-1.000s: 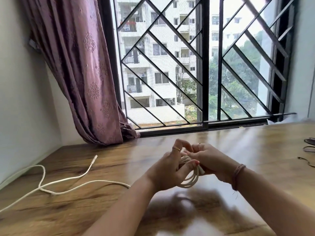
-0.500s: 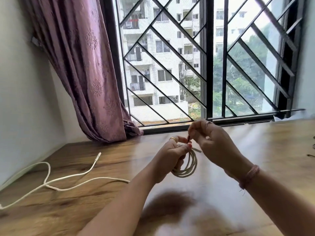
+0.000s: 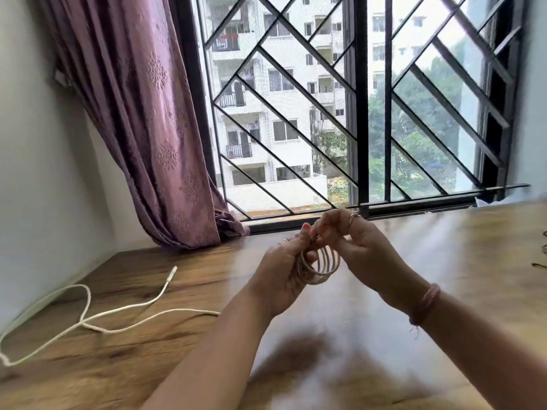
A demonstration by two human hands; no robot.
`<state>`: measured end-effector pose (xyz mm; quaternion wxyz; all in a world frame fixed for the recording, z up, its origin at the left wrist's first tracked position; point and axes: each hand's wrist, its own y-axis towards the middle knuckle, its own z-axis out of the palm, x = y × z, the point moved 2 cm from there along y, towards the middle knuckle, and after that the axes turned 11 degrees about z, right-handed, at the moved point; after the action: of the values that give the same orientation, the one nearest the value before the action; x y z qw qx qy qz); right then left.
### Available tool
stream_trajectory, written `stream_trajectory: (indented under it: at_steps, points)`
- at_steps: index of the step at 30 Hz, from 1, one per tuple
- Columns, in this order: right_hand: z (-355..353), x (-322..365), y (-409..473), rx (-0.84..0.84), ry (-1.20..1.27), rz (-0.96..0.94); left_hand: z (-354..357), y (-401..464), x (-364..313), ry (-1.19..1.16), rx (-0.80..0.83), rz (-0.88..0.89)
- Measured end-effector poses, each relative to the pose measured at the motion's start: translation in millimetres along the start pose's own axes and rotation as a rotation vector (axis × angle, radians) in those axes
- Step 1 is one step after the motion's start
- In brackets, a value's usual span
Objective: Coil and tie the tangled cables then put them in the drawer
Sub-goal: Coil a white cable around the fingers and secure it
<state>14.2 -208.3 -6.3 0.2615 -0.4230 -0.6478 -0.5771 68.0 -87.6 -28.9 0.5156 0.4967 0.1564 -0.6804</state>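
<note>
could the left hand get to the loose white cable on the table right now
Probably not right away: the left hand is gripping the coiled cable with the right hand. The loose white cable lies unobstructed to its left on the table.

Both hands raised together in front of the body, fingers closed at a shared point.

The left hand [image 3: 284, 270] reaches in from lower centre, forearm angled up and to the right, palm turned toward the right, thumb upright with its painted nail at the top; the fingers are curled closed around a coiled white cable [image 3: 321, 266], and one finger carries a ring. The right hand [image 3: 359, 247] enters from the lower right, forearm angled up and to the left, wrist bent and wearing a pink thread band; thumb and forefinger pinch together at the top of the coil, touching the left thumb tip. A ring sits on one right finger.
</note>
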Motion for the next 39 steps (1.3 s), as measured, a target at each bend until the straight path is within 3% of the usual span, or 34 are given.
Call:
stream_trajectory:
  at_steps: [3,8,14,18,20,24,28,36,39]
  points:
    - [4.6,4.9,-3.3,0.025,-0.190,-0.118,-0.5,-0.8,-6.3,0.050,-0.012,0.018]
    - [3.6,-2.2,-0.8,0.001,-0.292,-0.011,8.5,-2.0,-14.8,-0.030,0.004,0.079]
    - [3.6,-13.5,-1.9,0.140,0.003,0.052,-3.6,-2.8,-10.8,0.178,-0.028,0.055]
    - [-18.1,-24.4,5.6,-0.026,0.418,0.298,-11.9,0.0,-8.3,0.183,-0.028,0.081]
    - [-27.6,-35.0,7.8,-0.070,0.432,0.416,-10.2,-1.3,-5.4,0.176,-0.001,0.079]
    - [-16.1,-55.2,3.5,0.221,0.335,0.559,-6.1,-2.3,5.6,0.171,-0.005,0.077]
    - [-14.5,-57.6,2.4,0.334,0.349,0.521,-6.4,-4.0,11.6,0.164,-0.023,0.093]
    - [-4.9,-64.6,1.3,0.067,0.241,0.344,-3.2,-7.8,19.5,0.208,-0.153,0.028]
    - [-8.9,-60.7,3.4,0.095,0.238,0.294,0.6,-9.3,19.9,0.179,-0.160,-0.063]
